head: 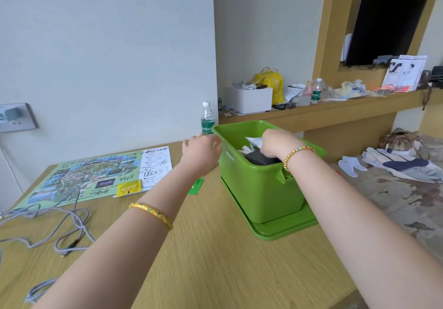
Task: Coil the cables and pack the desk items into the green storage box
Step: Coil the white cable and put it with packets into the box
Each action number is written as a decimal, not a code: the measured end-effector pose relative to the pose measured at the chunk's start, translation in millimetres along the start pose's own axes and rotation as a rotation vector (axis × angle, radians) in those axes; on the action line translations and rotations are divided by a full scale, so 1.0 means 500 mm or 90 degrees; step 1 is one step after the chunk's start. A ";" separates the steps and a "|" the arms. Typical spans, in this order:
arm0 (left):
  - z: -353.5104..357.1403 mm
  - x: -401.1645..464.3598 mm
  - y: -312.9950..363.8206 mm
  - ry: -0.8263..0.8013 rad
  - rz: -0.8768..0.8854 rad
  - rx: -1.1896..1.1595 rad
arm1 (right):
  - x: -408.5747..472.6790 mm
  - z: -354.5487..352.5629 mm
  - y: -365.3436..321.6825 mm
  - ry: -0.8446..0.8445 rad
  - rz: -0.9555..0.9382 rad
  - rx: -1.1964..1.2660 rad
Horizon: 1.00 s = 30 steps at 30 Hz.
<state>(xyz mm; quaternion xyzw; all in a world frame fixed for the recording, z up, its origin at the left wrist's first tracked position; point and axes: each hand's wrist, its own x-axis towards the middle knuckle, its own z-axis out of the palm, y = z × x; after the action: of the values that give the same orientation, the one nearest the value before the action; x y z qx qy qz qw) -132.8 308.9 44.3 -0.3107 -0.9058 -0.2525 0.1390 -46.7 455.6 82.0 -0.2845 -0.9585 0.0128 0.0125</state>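
Observation:
The green storage box (pixel 259 188) stands open on the wooden desk (pixel 211 260), resting on its own green lid (pixel 285 229). A black item (pixel 259 158) and pale packets (pixel 255 141) lie inside. My right hand (pixel 275 141) reaches down into the box onto these items, and its fingers are hidden behind its back. My left hand (pixel 201 149) is at the box's left rim with fingers spread and the thumb by the rim. Loose grey cables (pixel 48 224) sprawl uncoiled at the desk's left, and another cable (pixel 38 289) sits at the near-left edge.
A printed map sheet (pixel 91 174), a yellow packet (pixel 128 186) and a green slip (pixel 196 186) lie on the desk. A water bottle (pixel 207 119) stands behind the box. A wall socket (pixel 16 117) holds a charger. A cluttered shelf (pixel 335 109) runs behind; a bed (pixel 395 188) is right.

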 end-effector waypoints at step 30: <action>0.170 -0.006 -0.324 -0.267 -0.001 0.248 | 0.097 0.384 -0.296 0.123 -0.252 0.195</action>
<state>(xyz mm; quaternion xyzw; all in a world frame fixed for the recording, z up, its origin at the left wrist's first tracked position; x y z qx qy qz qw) -241.1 243.4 -88.2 -0.3227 -0.9465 -0.0040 0.0052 -173.9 354.9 -104.5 -0.0859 -0.9768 0.1280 0.1488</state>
